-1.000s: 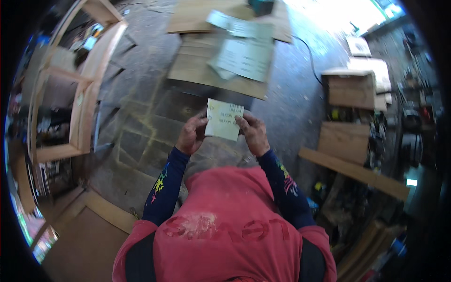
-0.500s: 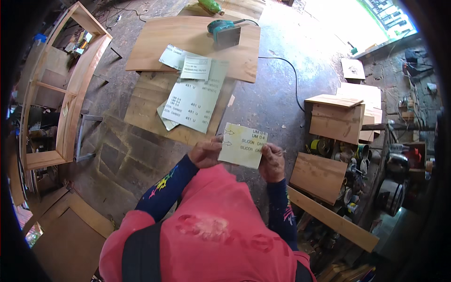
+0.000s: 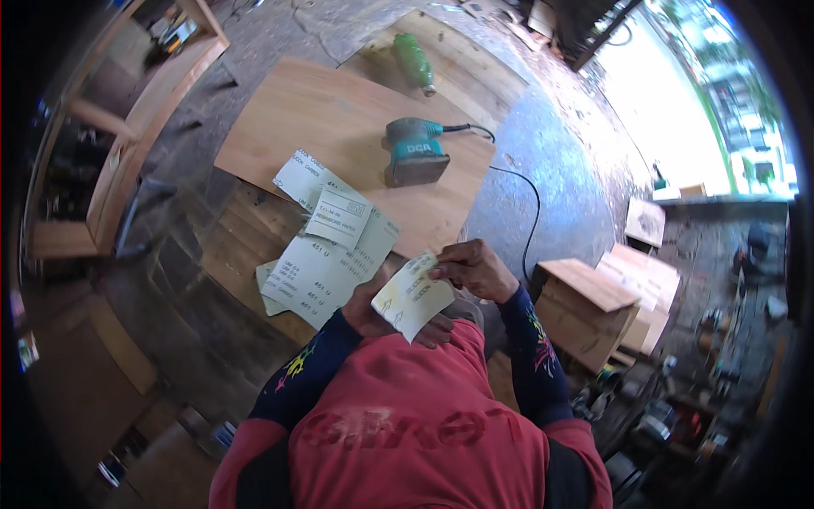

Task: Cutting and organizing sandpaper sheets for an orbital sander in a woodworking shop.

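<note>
A small cut piece of sandpaper [image 3: 414,297], its pale printed back facing up, is held in front of my chest. My left hand [image 3: 366,310] grips its left side, with some fingers passing beneath and showing past the lower edge. At the upper right corner, my right hand [image 3: 477,270] pinches it between thumb and fingers. Just beyond my left hand lie larger sandpaper sheets [image 3: 337,270], overlapping, with a smaller white printed sheet [image 3: 339,217] on top. A teal electric sander [image 3: 415,153] rests on the wooden panel [image 3: 297,102], its flat pad turned toward me.
A green plastic bottle [image 3: 413,61] lies on a board behind the panel. The sander's black cord [image 3: 536,204] curves over the floor. Wooden boxes and boards [image 3: 585,310] are stacked at right. A wooden frame [image 3: 157,127] stands at left, and cluttered tools fill the lower right.
The sandpaper piece has tilted and come closer to my body. My right hand has shifted from its right edge to the top corner. The head view has turned and moved.
</note>
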The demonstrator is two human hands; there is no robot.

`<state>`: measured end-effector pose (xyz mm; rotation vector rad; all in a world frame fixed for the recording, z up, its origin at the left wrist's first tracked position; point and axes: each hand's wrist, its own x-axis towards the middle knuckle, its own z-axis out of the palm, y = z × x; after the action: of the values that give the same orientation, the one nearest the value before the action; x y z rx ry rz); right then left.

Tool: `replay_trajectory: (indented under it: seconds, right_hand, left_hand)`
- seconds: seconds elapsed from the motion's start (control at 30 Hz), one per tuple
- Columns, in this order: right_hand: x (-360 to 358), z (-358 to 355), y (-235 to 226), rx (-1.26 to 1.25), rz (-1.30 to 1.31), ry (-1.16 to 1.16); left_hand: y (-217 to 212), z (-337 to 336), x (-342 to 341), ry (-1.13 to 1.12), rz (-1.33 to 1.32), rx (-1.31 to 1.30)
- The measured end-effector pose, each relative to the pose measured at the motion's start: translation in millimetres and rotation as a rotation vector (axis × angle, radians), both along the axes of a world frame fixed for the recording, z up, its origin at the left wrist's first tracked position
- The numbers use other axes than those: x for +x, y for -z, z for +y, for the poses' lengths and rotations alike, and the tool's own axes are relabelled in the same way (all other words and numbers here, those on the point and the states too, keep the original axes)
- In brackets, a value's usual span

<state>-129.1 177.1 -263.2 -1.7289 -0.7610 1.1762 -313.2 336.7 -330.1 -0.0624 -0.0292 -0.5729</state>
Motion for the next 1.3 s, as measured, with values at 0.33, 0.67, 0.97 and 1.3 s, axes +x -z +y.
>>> replay_trajectory:
  seconds: [0.33, 0.67, 0.97, 1.3]
  right_hand:
    - [286.9, 194.4, 66.5, 0.148, -0.516, 0.045]
    - [389.0, 272.9, 168.0, -0.125, -0.326, -0.015]
    - [269.6, 166.0, 25.5, 0.361, 0.774, -0.467]
    - [231.8, 117.1, -41.0, 0.695, 0.481, -0.941]
  left_hand:
    - [-11.0, -39.9, 76.3, -1.305, 0.383, 0.463]
    - [-44.5, -117.9, 125.6, -1.805, 0.527, 0.323]
    - [-23.6, -134.3, 146.7, -1.907, 0.410, 0.714]
    - [-75.1, -117.9, 236.6, -2.284, 0.409, 0.730]
